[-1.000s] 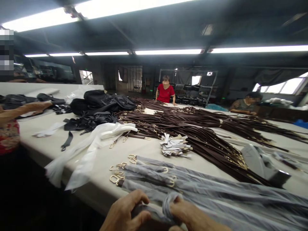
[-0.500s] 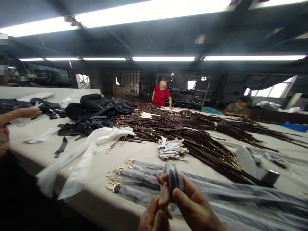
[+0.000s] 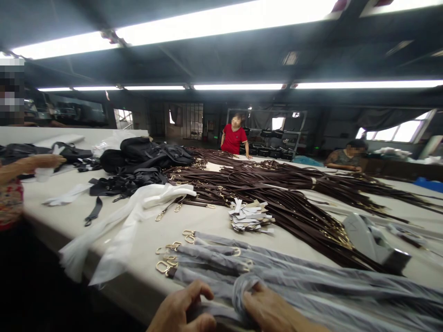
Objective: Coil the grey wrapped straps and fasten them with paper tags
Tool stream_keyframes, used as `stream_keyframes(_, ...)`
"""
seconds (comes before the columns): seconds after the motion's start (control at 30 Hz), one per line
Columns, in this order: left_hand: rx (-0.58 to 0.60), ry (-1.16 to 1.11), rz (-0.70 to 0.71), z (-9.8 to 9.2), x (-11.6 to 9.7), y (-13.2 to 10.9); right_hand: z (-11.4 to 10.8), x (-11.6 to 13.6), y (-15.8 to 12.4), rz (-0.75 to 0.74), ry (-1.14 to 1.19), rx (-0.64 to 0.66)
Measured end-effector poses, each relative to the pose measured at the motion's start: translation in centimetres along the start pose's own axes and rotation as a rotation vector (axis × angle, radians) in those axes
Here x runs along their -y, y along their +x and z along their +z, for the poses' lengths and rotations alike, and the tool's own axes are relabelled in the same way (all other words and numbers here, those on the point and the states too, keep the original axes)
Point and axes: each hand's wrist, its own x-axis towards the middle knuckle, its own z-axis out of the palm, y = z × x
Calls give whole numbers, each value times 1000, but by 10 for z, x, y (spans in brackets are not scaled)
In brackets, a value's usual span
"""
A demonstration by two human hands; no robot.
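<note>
Near the table's front edge, my right hand [image 3: 272, 308] is closed on a strap wrapped in thin translucent film [image 3: 240, 291], which is looped into a coil. To its left my left hand [image 3: 185, 308] has thumb and forefinger apart. A wrapped length runs from the coil toward that palm; whether the lower fingers touch it is hidden. Just beyond both hands lie several film-wrapped straps [image 3: 214, 253] side by side, their gold metal clasps [image 3: 165, 266] at the left ends.
A pile of small white tags [image 3: 247, 216], a grey tape dispenser [image 3: 367, 240] and many dark brown straps [image 3: 290, 216] lie farther back. White film strips [image 3: 121, 230] hang over the front edge, near black bags [image 3: 148, 154]. People stand or sit around the table [image 3: 138, 295].
My left hand has moved left from the coil and its fingers have parted. My right hand has lowered with the coiled strap toward the table. The view has shifted slightly.
</note>
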Motion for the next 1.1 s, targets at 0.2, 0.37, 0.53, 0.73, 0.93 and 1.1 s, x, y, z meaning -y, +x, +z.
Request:
stream_keyframes(0.2, 75, -195, 203, 12, -23, 23, 11, 27, -2, 283, 905, 111)
stream_keyframes(0.37, 69, -730, -67, 50, -48, 22, -13, 63, 17, 112, 1344, -185)
stream_keyframes(0.53, -36, -1101, -91, 82, -54, 23, -44, 70, 38, -20, 1205, -426)
stream_keyframes(0.73, 151, -1154, -11, 82, -48, 35, -42, 35, 46, -105, 247, -534)
stream_keyframes(0.93, 250, -868, -102, 50, -40, 21, -39, 4, 39, -250, -535, -292)
stream_keyframes(1.1, 127, -399, -115, 20, -53, 16, -30, -2, 23, -161, -580, -26)
